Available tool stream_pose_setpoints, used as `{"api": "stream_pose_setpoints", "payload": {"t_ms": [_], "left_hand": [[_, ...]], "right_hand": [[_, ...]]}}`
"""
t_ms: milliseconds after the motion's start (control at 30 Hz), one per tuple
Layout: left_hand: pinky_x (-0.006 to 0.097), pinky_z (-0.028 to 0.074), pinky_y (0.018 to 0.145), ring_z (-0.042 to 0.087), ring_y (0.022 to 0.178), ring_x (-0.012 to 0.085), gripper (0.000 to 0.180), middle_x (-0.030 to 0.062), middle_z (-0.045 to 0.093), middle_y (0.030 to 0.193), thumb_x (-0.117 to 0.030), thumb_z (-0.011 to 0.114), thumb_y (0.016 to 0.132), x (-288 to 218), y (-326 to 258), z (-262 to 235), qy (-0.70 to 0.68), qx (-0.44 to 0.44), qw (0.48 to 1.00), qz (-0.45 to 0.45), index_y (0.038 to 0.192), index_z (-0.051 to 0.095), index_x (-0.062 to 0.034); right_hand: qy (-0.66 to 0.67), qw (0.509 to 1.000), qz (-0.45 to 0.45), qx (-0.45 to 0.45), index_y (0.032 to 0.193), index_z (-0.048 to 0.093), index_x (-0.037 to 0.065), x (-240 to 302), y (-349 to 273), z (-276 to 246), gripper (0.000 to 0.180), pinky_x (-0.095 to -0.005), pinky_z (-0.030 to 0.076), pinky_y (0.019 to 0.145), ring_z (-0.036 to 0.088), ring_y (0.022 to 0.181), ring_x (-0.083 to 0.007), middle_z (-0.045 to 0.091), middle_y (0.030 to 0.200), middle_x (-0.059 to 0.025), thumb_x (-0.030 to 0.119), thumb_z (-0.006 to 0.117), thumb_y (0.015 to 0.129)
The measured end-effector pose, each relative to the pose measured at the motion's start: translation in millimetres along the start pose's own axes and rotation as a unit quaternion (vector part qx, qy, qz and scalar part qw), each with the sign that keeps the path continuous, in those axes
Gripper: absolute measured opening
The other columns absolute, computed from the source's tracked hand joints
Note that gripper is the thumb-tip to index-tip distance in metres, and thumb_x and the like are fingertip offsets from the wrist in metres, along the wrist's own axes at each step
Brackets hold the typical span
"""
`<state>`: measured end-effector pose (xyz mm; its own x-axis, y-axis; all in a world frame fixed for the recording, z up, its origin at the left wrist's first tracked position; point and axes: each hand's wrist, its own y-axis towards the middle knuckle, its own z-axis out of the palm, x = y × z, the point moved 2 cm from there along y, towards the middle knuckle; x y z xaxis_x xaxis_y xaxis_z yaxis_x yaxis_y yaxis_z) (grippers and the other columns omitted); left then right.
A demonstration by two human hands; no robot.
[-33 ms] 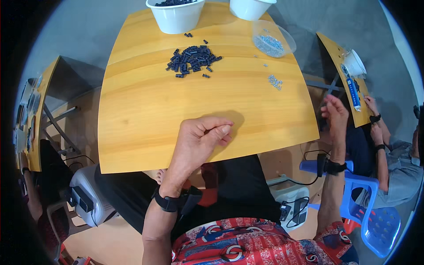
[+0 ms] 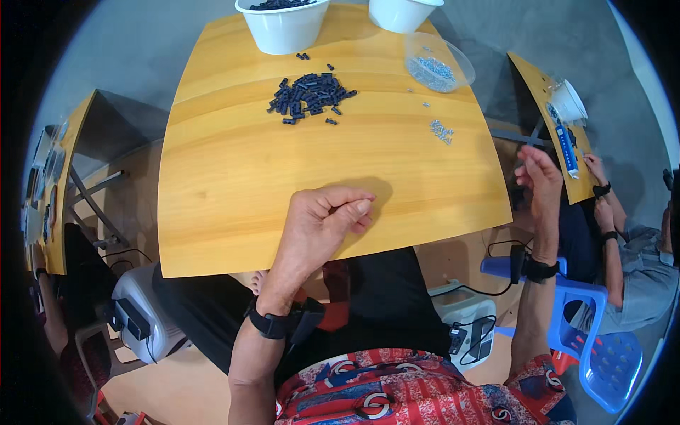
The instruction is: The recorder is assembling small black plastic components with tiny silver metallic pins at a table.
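My left hand (image 2: 327, 216) is closed over the near part of the wooden table (image 2: 234, 191), thumb pressed against the curled fingers. What it pinches, if anything, is hidden. Off the table's right edge, my right hand (image 2: 540, 177) is raised with its fingers loosely bent and a little apart; I see nothing in it. Beyond my left hand lies a heap of small black plastic parts (image 2: 312, 94), a few of them scattered around it. On the right side of the table, nearer my right hand, is a small pile of silver screws (image 2: 441, 132).
At the far edge stand a white tub (image 2: 287, 32) of black parts and another white tub (image 2: 402, 15). A clear round container (image 2: 453, 67) of small metal pieces sits tilted at the far right. A co-worker (image 2: 637, 262) sits at the right-hand table, beside a blue stool (image 2: 602, 354).
My right hand has shifted slightly upward, its fingers now pointing a little more to the left. My left hand and the parts on the table look the same.
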<state>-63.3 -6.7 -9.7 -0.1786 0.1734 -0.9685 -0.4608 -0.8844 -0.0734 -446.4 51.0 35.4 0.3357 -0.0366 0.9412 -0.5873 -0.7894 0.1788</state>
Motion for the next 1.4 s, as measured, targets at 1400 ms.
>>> {"api": "stream_pose_setpoints", "payload": {"t_ms": [1400], "left_hand": [[0.024, 0.053, 0.067, 0.062, 0.077, 0.0117, 0.022, 0.0093, 0.066, 0.089, -0.002, 0.065, 0.083, -11, -5, -14, -0.135, -0.198, 0.967, 0.086, 0.105, 0.064, 0.0027]], "right_hand": [[-0.203, 0.816, -0.429, 0.330, 0.081, 0.056, 0.001, 106, -76, 215, 0.005, -0.0366, 0.048, 0.053, 0.062, 0.065, -0.0269, 0.060, 0.074, -0.0117, 0.005, 0.058, 0.079]]}}
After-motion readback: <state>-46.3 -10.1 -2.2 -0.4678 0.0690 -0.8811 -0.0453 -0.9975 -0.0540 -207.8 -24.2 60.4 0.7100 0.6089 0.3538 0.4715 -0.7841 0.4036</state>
